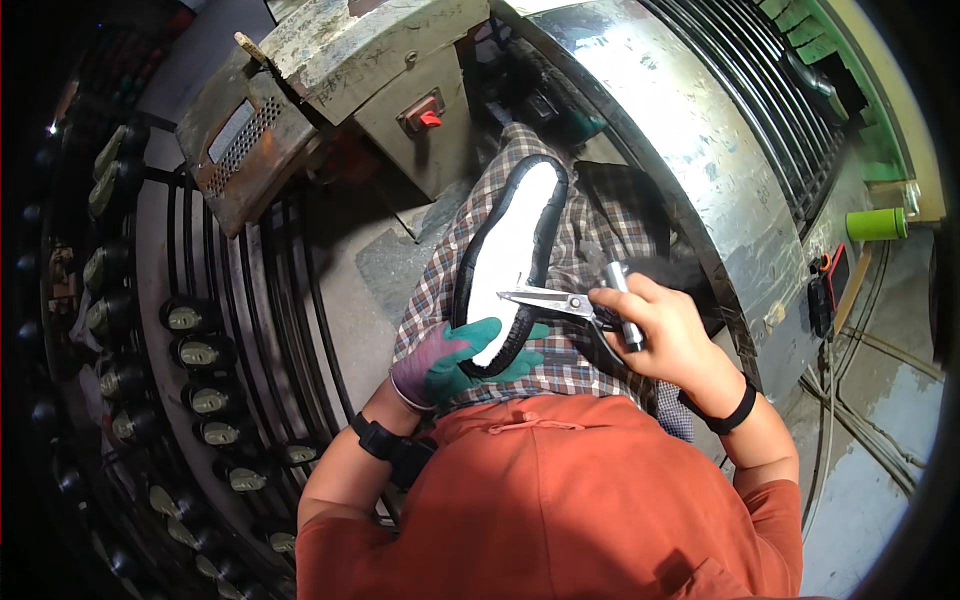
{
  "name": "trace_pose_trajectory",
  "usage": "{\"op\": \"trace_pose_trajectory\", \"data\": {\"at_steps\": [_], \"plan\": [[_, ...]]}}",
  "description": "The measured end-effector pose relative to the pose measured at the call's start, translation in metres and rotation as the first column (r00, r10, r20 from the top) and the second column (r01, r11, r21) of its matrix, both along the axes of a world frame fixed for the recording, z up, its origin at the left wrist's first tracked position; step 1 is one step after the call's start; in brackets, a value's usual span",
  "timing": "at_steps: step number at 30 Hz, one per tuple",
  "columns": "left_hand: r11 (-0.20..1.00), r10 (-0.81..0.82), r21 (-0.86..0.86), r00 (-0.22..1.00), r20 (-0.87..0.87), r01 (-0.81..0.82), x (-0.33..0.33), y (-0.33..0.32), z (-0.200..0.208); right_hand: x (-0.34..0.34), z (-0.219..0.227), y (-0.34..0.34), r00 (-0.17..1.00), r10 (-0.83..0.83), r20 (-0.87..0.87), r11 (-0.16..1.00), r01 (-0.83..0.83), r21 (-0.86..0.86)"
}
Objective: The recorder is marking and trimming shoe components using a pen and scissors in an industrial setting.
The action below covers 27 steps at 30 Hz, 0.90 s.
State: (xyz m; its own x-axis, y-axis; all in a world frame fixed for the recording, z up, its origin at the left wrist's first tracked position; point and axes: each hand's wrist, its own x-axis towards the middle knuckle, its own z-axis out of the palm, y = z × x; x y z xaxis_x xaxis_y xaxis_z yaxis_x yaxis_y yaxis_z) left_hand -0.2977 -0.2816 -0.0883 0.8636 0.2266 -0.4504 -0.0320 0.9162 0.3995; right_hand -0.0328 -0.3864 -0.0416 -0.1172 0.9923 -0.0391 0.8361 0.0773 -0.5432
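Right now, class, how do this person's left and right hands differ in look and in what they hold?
The left hand wears a green-and-purple glove; the right hand is bare. The left hand grips the black-and-white shoe piece, while the right hand holds scissors. Both arms have a black band near the wrist.

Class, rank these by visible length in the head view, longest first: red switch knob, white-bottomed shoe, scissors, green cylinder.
1. White-bottomed shoe
2. Scissors, partly hidden by the right hand
3. Green cylinder
4. Red switch knob
The last two look farther away, so true sizes are unsure.
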Motion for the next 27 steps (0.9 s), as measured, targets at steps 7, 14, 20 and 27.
{"op": "trace_pose_trajectory", "data": {"at_steps": [7,14,20,27], "plan": [[0.999,0.04,-0.028,0.999,0.012,-0.04,-0.005,-0.007,-0.013,-0.006,0.001,-0.007,0.982,-0.085,-0.17,0.989,0.063,-0.131],[0.996,0.073,-0.059,0.984,0.159,-0.065,-0.009,-0.007,-0.019,-0.011,0.017,-0.015,0.931,0.078,0.356,0.968,-0.157,0.197],[0.999,0.038,-0.014,0.991,0.125,-0.036,-0.01,-0.004,-0.021,-0.015,0.003,0.0,0.99,-0.002,-0.138,0.99,-0.017,-0.142],[0.86,-0.185,0.456,0.973,-0.137,0.228,-0.008,0.011,0.008,0.003,-0.05,0.003,0.188,-0.526,-0.83,0.765,0.531,-0.364]]}}
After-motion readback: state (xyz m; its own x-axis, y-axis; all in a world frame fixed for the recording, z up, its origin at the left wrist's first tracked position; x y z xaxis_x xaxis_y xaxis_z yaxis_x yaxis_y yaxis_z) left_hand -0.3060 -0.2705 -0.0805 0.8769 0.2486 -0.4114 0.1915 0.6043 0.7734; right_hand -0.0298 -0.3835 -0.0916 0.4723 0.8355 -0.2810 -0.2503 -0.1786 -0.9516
